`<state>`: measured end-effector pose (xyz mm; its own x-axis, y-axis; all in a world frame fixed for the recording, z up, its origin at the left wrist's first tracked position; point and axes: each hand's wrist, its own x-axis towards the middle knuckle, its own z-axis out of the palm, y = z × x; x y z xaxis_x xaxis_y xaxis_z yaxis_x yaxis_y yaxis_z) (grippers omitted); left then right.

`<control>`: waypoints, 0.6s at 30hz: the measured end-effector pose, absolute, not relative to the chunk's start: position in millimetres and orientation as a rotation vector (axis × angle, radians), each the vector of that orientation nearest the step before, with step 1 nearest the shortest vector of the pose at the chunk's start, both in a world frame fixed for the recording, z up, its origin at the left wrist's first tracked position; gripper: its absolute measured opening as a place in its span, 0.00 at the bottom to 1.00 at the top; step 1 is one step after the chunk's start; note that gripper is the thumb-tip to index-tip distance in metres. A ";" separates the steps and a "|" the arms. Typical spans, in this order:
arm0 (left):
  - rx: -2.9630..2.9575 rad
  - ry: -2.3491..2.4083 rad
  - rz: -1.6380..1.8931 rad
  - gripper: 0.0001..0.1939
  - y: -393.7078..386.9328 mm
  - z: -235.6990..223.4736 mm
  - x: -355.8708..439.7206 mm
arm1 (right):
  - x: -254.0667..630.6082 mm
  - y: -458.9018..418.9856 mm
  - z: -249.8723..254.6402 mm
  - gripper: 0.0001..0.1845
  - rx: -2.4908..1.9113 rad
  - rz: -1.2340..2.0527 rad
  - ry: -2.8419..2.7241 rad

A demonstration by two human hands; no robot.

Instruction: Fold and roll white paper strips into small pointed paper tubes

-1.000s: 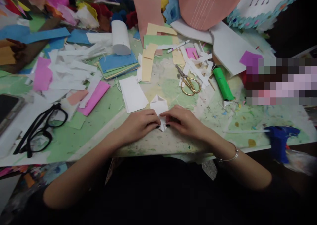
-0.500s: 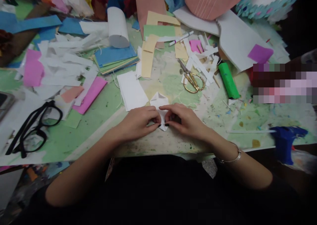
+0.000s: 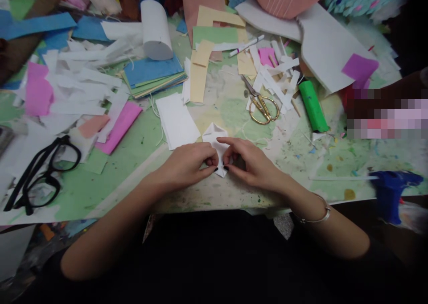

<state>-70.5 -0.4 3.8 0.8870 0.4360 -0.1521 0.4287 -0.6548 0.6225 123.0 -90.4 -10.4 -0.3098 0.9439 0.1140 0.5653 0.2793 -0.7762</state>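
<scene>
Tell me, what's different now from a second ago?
On the right hand, the index finger has moved away from the thumb, toward the far end of the folded white paper. The left hand stayed at the paper; scissors and white sheets lie as before.

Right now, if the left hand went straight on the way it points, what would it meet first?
Most likely the right hand, which faces the left hand across the folded white paper, though depth is hard to judge.

Open lane is running from right hand [image 3: 253,163] toward glue gun [image 3: 389,192]; scissors [image 3: 261,105] are blocking forward; white sheets [image 3: 175,121] are crowding left hand [image 3: 190,163].
</scene>
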 end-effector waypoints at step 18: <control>2.573 0.646 0.542 0.07 -43.1 -16.6 -86.5 | 121.2 -90.1 -12.5 0.28 -1.384 0.926 -1.883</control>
<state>-86.5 -43.1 -16.6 0.8149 0.5166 0.2628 0.3480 -0.7987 0.4909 121.2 -90.1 -12.5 -0.2606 0.9627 0.0727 0.5300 0.2057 -0.8227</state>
